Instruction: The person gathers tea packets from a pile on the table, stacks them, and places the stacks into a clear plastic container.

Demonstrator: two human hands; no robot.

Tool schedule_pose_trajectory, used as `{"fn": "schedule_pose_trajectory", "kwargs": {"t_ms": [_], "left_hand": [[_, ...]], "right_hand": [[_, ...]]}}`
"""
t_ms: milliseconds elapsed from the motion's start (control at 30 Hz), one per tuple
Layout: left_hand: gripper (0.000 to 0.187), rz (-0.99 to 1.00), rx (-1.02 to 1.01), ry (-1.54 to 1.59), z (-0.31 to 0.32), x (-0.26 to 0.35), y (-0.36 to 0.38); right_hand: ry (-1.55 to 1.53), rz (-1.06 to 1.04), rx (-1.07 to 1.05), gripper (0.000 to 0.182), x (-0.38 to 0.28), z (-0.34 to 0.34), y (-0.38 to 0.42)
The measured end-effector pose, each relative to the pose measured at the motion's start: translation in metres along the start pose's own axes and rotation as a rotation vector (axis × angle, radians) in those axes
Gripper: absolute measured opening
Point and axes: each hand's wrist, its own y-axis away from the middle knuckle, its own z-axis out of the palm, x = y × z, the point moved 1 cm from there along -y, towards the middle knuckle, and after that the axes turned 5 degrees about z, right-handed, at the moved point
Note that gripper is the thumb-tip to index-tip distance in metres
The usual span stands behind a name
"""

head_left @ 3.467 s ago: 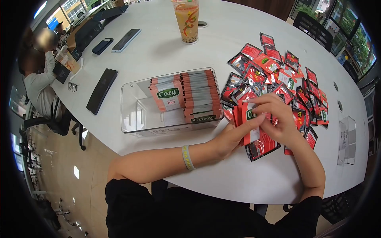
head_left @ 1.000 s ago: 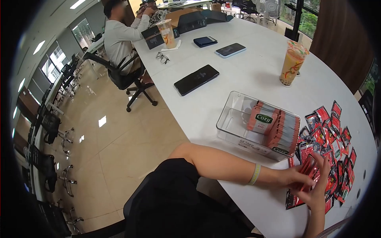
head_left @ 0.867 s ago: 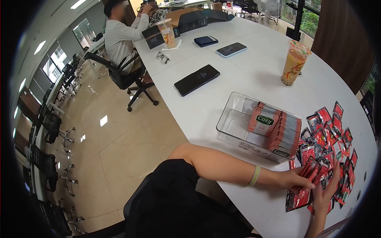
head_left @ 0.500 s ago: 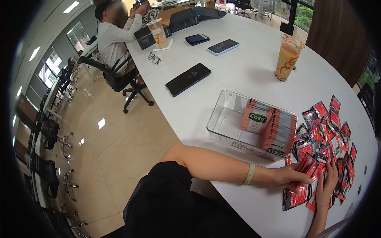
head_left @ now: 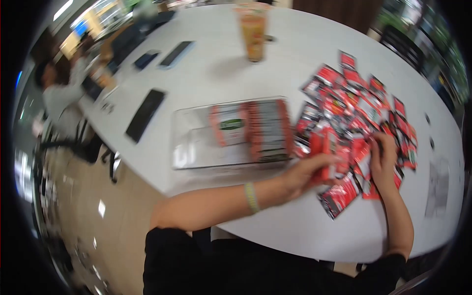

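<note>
My left hand (head_left: 309,175) is wrapped round a small bunch of red sachets (head_left: 322,147), just right of a clear plastic box (head_left: 184,135). My right hand (head_left: 384,160) rests at the near side of a loose pile of red and black sachets (head_left: 351,101), its fingers bent against one of them; blur hides how firmly it holds. Inside the box, a tight row of packets (head_left: 270,130) stands at the right, with a green-labelled packet (head_left: 231,125) beside it. The box's left part shows its bare bottom.
A dark phone (head_left: 146,115) lies left of the box on the white table (head_left: 206,73). Farther back are another phone (head_left: 176,54), a dark wallet (head_left: 146,59) and an orange drink cup (head_left: 253,34). A seated person (head_left: 64,101) is at the far left.
The camera view has turned right, so the table and box appear shifted left. My left hand still holds the bunch, now lifted slightly and farther from my right hand.
</note>
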Motion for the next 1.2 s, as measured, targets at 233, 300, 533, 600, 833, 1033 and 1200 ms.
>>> {"fn": "schedule_pose_trajectory", "kwargs": {"t_ms": [233, 300, 533, 600, 833, 1033, 1200], "left_hand": [[0.052, -0.031, 0.087, -0.128, 0.004, 0.004, 0.000], [0.051, -0.069, 0.054, -0.119, 0.003, 0.005, -0.001], [0.050, -0.007, 0.015, -0.082, 0.006, 0.007, -0.001], [0.050, -0.009, -0.002, -0.118, 0.009, 0.007, 0.000], [0.044, -0.046, -0.114, -0.368, 0.015, 0.003, 0.010], [0.035, -0.158, -0.294, -0.621, 0.027, -0.008, 0.021], [0.033, -0.315, -0.288, -0.721, 0.019, -0.003, 0.023]], "right_hand": [[-0.332, 0.384, -0.036, 0.018, 0.008, -0.003, 0.003], [-0.340, 0.360, -0.008, 0.017, 0.009, -0.002, 0.005], [-0.318, 0.197, 0.111, 0.010, 0.009, -0.008, 0.003], [-0.403, 0.183, 0.118, 0.010, 0.004, -0.010, 0.002], [-0.609, -0.030, 0.055, 0.012, -0.054, -0.009, 0.011], [-0.362, -0.439, 0.126, 0.028, -0.087, -0.007, 0.019], [-0.376, -0.298, 0.068, 0.031, -0.082, -0.014, 0.023]]}}
